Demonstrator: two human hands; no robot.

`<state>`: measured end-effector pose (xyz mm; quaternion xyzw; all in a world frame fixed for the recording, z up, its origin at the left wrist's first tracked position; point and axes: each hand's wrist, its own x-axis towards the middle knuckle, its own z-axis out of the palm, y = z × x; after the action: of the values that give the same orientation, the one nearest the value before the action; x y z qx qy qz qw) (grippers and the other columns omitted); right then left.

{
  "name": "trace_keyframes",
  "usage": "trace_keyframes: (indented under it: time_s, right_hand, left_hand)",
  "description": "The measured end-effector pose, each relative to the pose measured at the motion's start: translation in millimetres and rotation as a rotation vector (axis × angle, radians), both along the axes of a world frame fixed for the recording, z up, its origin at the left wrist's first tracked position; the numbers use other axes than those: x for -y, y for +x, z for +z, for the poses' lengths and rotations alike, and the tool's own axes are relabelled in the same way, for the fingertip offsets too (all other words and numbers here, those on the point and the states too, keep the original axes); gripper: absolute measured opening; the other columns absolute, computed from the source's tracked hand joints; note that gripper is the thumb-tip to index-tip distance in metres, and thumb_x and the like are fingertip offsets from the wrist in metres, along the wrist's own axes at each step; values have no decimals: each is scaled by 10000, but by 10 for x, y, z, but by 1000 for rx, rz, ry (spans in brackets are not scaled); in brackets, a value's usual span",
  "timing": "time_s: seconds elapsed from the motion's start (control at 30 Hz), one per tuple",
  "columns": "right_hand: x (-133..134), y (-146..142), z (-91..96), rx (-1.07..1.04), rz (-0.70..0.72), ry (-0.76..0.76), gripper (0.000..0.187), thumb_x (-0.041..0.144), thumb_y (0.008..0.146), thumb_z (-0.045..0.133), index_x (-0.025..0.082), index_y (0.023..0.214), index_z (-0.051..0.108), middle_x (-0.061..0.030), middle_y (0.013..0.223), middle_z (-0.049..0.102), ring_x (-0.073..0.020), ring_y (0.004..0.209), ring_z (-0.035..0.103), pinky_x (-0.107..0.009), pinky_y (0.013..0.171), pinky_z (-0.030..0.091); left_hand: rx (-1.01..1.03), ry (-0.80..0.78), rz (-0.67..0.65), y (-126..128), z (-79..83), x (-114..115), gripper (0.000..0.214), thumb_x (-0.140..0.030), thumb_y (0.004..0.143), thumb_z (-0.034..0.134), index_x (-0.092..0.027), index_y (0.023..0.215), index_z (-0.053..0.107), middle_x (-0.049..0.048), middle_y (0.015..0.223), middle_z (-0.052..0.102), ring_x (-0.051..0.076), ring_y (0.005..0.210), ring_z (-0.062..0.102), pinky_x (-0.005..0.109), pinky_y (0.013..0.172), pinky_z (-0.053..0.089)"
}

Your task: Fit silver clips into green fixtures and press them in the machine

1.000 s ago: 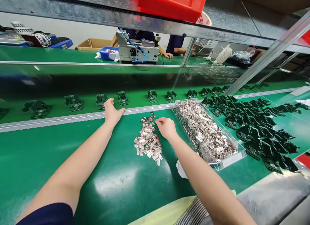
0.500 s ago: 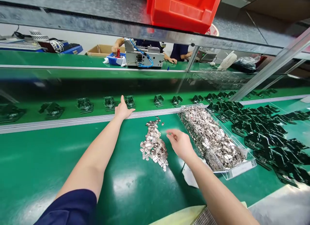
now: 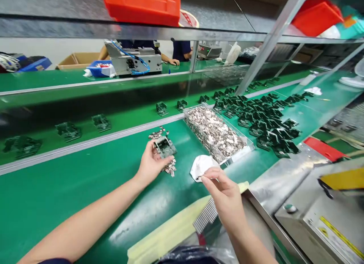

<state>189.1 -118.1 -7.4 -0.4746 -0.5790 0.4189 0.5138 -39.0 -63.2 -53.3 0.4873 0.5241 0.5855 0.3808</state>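
Note:
My left hand is closed around the edges of a green circuit board assembly, holding it tilted above the bench. Beneath and behind the board lies a loose pile of small flat metal pieces, partly covered by it. My right hand pinches thumb and forefinger together; a tiny dark bit shows at the fingertips, too small to name. Just behind those fingertips is a crumpled white sheet. A clear plastic tray heaped with similar metal pieces stands beyond my right hand.
Many green boards crowd the bench right of the tray. More boards sit along the green strip behind the metal rail. Red bins rest on the overhead shelf. A grey machine stands at right. Co-workers sit across.
My left hand has come back from the row of boards with one board in its grasp. My right hand has drawn nearer from beside the pile. The view has swung right.

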Motion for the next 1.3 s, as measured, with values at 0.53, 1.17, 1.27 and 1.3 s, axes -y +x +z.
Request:
trace_keyframes:
  time_s: [0.53,1.17,1.27,1.3]
  right_hand:
    - [472,101,-179,78,-171,-4,96,258,847,639,210,767,664,-98,1150,593,-255,1134,558,-407,971,447]
    - [496,-2,-221,-259,-149,-280,203,347,748,733,206,751,588,-5,694,617,-161,664,606,-269,606,545]
    - [530,-10,-251,-293,-167,-299,233,366,724,746,210,711,573,-1,678,610,-158,638,598,-270,579,546]
    - [547,-13,-258,-317,-171,-306,245,373,718,749,214,703,563,2,673,606,-156,621,594,-269,561,547]
  left_hand:
    - [302,-115,-488,966,149,928,513,-198,708,807,-320,1112,516,-34,853,609,86,697,576,162,610,491]
    - [143,-173,-329,956,95,992,250,-347,834,661,-280,1040,538,-3,797,578,137,644,541,234,553,497]
    - [122,-186,-333,974,105,1018,245,-342,832,658,-275,1038,544,6,830,600,146,665,571,248,575,520]
    - [117,-188,-339,986,109,1031,241,-338,836,654,-272,1039,542,10,846,610,148,676,583,256,595,533]
